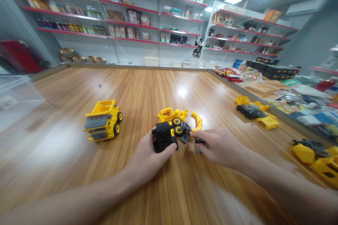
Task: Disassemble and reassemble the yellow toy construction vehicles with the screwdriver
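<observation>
My left hand [148,158] has its fingers wrapped around a chunky black toy part [163,134], to the right of the yellow toy dump truck [102,119]. My right hand [221,144] is farther to the right of the dump truck, and its fingers pinch a small dark piece [202,142]. I can't tell what that piece is.

Other toy bits lie on the wooden counter [132,84], just past my hands and to the right of the dump truck: a yellow toy body piece [169,114], black wheels with yellow middles [177,126] and a curved yellow arm [197,121]. Much farther right of the dump truck is a yellow and black toy vehicle [255,110], and nearer to me is another yellow toy vehicle [317,158].

To the left of the dump truck is a see-through plastic bin [19,93] with a pale label. I can't make out what it holds. Way behind the dump truck, the shelves [132,39] carry rows of colored bottles [68,27]. A white box [151,61] sits low there too, and its inside is hidden from me.
</observation>
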Motion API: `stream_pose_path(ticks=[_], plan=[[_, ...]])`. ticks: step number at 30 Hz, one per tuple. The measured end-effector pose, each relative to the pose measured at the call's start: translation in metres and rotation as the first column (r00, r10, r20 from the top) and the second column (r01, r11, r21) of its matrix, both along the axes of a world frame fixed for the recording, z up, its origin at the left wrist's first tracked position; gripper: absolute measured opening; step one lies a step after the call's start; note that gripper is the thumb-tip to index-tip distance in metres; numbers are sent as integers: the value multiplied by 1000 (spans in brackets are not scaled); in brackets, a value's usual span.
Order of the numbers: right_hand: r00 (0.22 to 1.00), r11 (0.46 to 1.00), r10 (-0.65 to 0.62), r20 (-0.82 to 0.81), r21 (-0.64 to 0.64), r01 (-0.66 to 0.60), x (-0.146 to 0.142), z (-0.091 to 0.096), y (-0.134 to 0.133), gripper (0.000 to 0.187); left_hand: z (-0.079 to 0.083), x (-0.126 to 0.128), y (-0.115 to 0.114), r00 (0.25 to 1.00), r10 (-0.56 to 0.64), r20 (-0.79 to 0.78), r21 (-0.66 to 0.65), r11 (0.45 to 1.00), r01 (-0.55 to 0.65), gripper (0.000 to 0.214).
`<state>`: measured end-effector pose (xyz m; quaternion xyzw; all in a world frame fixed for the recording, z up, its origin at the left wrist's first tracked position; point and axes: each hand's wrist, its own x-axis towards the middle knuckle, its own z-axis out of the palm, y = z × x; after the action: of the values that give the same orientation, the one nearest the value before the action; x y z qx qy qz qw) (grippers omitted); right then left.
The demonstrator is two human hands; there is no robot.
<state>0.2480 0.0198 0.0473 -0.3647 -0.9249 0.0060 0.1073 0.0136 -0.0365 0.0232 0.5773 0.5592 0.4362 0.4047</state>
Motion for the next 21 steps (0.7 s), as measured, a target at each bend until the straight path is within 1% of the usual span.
stream_pose_path(ticks=[3, 5, 7, 9, 11, 13, 15, 19, 21], plan=[[999, 1000, 26, -41, 16, -25, -6, -2, -5, 28, 0, 0, 1, 1000, 4, -4, 11, 1000, -4, 33], [997, 998, 66, -28, 1, -66, -10, -5, -8, 29, 0, 0, 2, 1000, 16, -7, 17, 1000, -16, 32], [997, 997, 77, 8, -16, -77, -13, -8, -9, 26, 0, 0, 2, 1000, 28, -12, 11, 1000, -28, 31], [998, 999, 34, 46, -9, -33, -13, -9, -8, 22, 0, -1, 2, 999, 41, -24, 8, 999, -41, 31], [997, 999, -32, 68, 21, 31, -13, -9, -7, 23, 0, -1, 2, 998, 51, -33, 16, 999, -50, 32], [995, 997, -67, 74, 46, 64, -12, -8, -7, 25, 0, -1, 2, 998, 51, -39, 23, 998, -50, 32], [995, 996, -63, 82, 65, 58, -13, -7, -7, 29, 0, 0, 3, 998, 50, -42, 25, 998, -49, 32], [986, 993, -57, 154, 110, 40, -19, -9, -8, 46, 2, 1, 3, 998, 46, -36, 31, 999, -45, 32], [983, 993, -58, 177, 115, 38, -21, -9, -8, 46, 3, 1, 3, 999, 43, -19, 16, 999, -43, 32]])
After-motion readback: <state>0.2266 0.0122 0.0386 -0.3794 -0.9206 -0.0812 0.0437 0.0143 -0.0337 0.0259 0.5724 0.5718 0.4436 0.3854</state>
